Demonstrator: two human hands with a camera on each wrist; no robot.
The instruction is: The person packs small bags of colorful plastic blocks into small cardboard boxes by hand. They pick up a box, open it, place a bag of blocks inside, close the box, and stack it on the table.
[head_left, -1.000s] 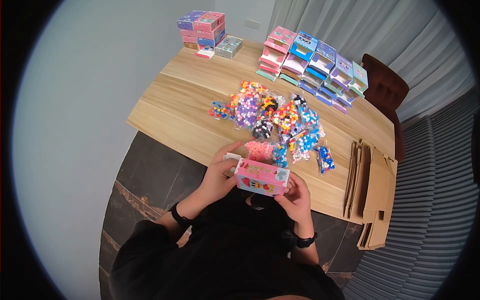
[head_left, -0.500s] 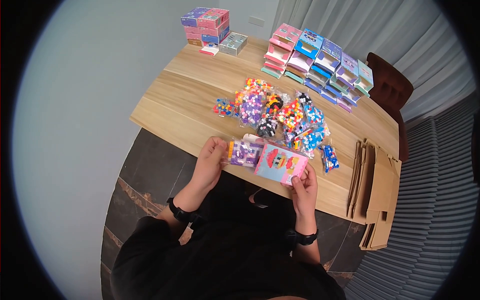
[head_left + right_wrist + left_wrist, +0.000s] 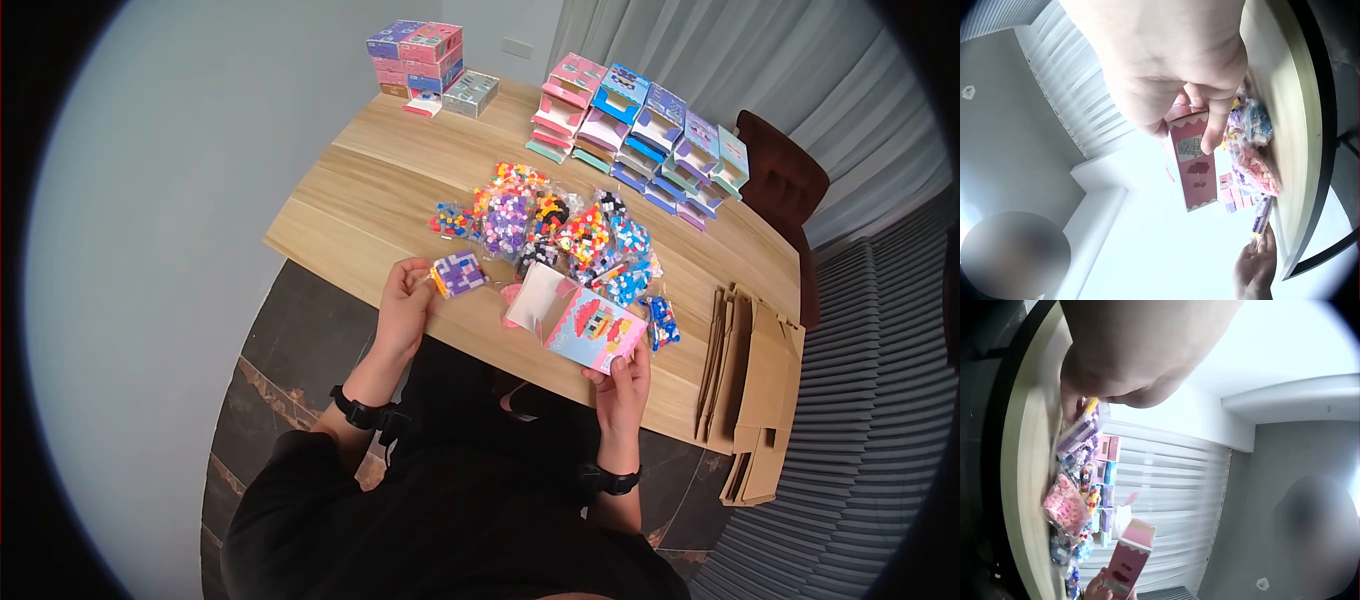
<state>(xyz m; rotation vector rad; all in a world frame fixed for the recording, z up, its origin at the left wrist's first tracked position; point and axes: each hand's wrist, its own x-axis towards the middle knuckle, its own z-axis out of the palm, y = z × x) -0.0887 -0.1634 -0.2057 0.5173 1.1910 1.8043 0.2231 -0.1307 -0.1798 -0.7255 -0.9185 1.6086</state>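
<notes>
My left hand [image 3: 400, 308] pinches a clear packet of purple and white bricks [image 3: 463, 275] by its yellow edge, over the front of the table at the left. To the right, my right hand [image 3: 624, 392] grips a small pink cardboard box [image 3: 597, 333] with a cartoon figure on its face. The box's end flap stands open towards the left, its white inside showing. In the right wrist view, fingers [image 3: 1214, 128] wrap the box's pink side. A bag of pink bricks [image 3: 1065, 505] lies on the table, mostly hidden behind the box in the head view.
Several bags of coloured bricks [image 3: 585, 235] are heaped mid-table. Opened boxes [image 3: 640, 130] stand stacked at the back right, with closed boxes [image 3: 430, 42] and a grey box [image 3: 471, 93] at the back left. Flattened cardboard [image 3: 755, 370] leans at the right edge.
The packet has come out of the pink box in my left hand and moved left. My right hand has shifted the box right, and its open flap now shows.
</notes>
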